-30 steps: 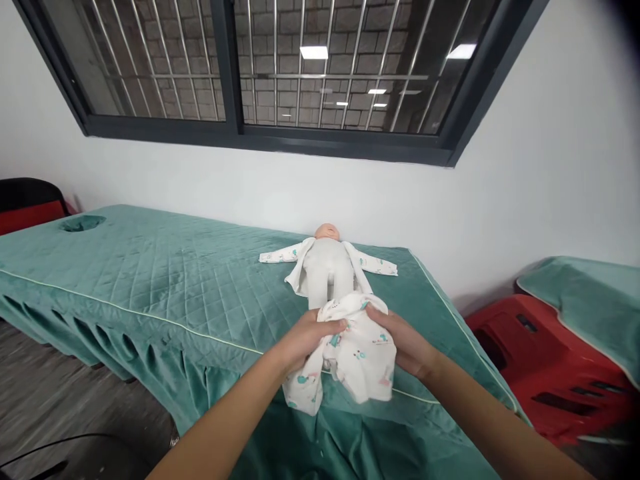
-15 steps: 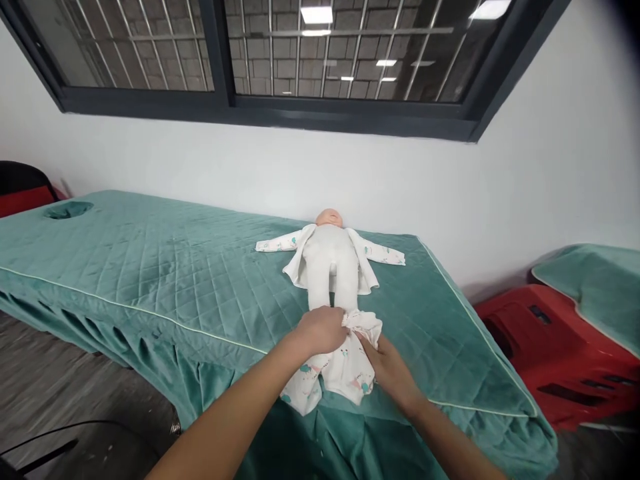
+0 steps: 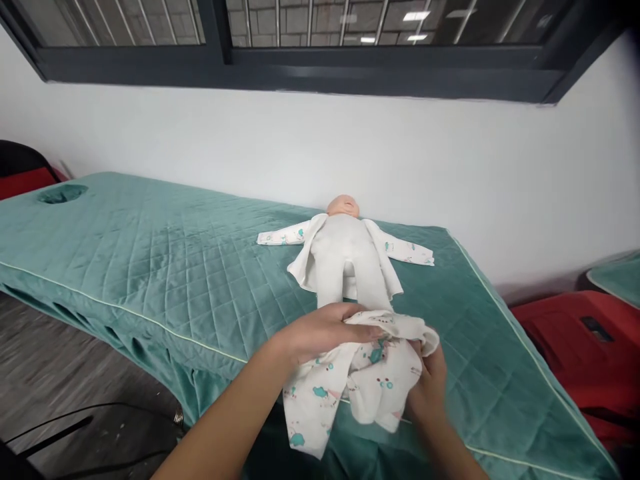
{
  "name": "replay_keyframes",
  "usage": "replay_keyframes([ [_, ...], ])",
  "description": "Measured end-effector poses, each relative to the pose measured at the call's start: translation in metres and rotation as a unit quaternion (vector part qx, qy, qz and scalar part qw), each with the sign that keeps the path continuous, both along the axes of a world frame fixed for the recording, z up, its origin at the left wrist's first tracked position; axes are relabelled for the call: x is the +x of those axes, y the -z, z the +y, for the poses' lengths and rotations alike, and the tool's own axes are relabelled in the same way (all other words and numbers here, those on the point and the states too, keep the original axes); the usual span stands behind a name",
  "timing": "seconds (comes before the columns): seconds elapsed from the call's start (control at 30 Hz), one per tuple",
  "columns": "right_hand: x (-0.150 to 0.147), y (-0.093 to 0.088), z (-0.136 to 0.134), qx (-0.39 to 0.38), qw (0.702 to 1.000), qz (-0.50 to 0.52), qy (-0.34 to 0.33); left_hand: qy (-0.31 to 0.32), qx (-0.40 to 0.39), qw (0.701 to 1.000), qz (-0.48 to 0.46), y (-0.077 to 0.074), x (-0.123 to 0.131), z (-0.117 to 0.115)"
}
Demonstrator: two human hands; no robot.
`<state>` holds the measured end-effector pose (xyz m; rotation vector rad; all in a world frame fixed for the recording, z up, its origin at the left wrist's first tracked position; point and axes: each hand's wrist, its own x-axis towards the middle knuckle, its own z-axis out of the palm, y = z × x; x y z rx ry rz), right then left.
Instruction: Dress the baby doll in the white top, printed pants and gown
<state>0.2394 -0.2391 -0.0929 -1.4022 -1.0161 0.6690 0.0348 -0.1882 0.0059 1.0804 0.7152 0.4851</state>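
Note:
A baby doll (image 3: 345,257) lies on its back on the green quilted table (image 3: 165,260), head toward the wall. It wears an open white printed jacket with sleeves spread out. At its feet I hold small white printed trousers (image 3: 360,380). My left hand (image 3: 320,331) grips the waistband from the left, fingers curled over the cloth. My right hand (image 3: 430,383) holds the right side from underneath, partly hidden by the fabric. The doll's feet are covered by the trousers and my hands.
A white wall and a dark-framed window (image 3: 300,40) stand behind the table. A red object (image 3: 575,347) with a green cover (image 3: 617,277) sits at the right. The table has a face hole (image 3: 63,193) at far left. Dark floor lies at the lower left.
My view tilted down and closer. My hands spread the trousers' waistband wider and brought it up against the doll's feet; my right hand slid under the cloth.

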Motion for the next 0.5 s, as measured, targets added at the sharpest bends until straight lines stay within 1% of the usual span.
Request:
replay_keyframes([
  [0.07, 0.001, 0.0, 0.01, 0.015, 0.999, -0.007, 0.032, -0.024, -0.014, 1.0, -0.008, 0.0, 0.006, 0.007],
  [0.1, 0.0, -0.001, 0.013, 0.015, 0.999, 0.007, 0.046, -0.033, -0.015, 0.999, -0.013, 0.0, 0.009, 0.01],
  [0.17, -0.005, -0.005, 0.019, 0.011, 0.996, 0.068, 0.057, -0.043, 0.004, 0.999, -0.018, -0.002, 0.015, 0.016],
  [0.23, -0.011, -0.01, 0.024, 0.002, 0.989, 0.135, 0.057, -0.06, 0.057, 0.997, 0.001, -0.003, 0.02, 0.022],
  [0.3, -0.014, -0.015, 0.03, -0.006, 0.983, 0.176, 0.049, -0.085, 0.132, 0.987, 0.031, -0.004, 0.025, 0.03],
  [0.33, -0.015, -0.017, 0.034, -0.005, 0.982, 0.181, 0.048, -0.097, 0.168, 0.98, 0.043, -0.003, 0.027, 0.035],
  [0.4, -0.013, -0.02, 0.043, -0.003, 0.986, 0.159, 0.042, -0.116, 0.222, 0.966, 0.06, -0.001, 0.031, 0.044],
  [0.5, -0.007, -0.024, 0.058, 0.006, 0.997, 0.077, 0.024, -0.139, 0.267, 0.95, 0.082, 0.001, 0.038, 0.057],
])
